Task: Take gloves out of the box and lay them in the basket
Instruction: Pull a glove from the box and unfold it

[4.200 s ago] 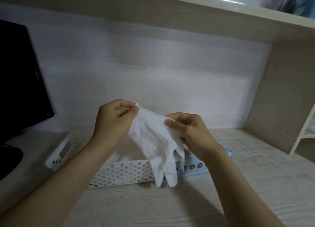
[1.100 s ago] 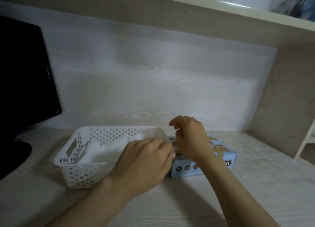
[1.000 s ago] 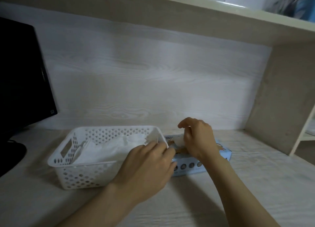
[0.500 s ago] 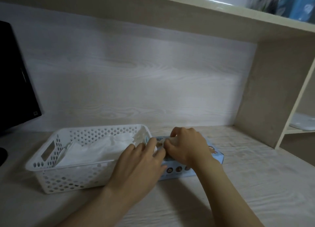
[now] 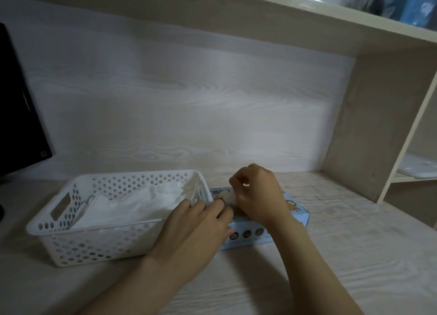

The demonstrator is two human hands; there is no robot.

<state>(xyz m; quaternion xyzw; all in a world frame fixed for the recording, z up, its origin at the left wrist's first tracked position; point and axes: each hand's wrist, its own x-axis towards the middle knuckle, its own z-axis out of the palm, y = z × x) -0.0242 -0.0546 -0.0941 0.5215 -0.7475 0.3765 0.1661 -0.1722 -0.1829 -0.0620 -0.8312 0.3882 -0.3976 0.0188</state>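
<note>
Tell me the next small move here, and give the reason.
Probably draw the glove up and out of the box. The right hand pinches a white tuft of it at the box's top opening, the left hand lies flat on the box's near edge, likely steadying it, and the basket beside it already holds white gloves.

One basket (image 5: 94,225), one box (image 5: 248,240), one monitor (image 5: 19,125), two hands (left hand (image 5: 196,229), right hand (image 5: 257,196)), heaped gloves (image 5: 132,203) uncountable.

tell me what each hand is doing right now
Left hand: open, fingers pressing on the box.
Right hand: pinching a glove at the box top.
</note>
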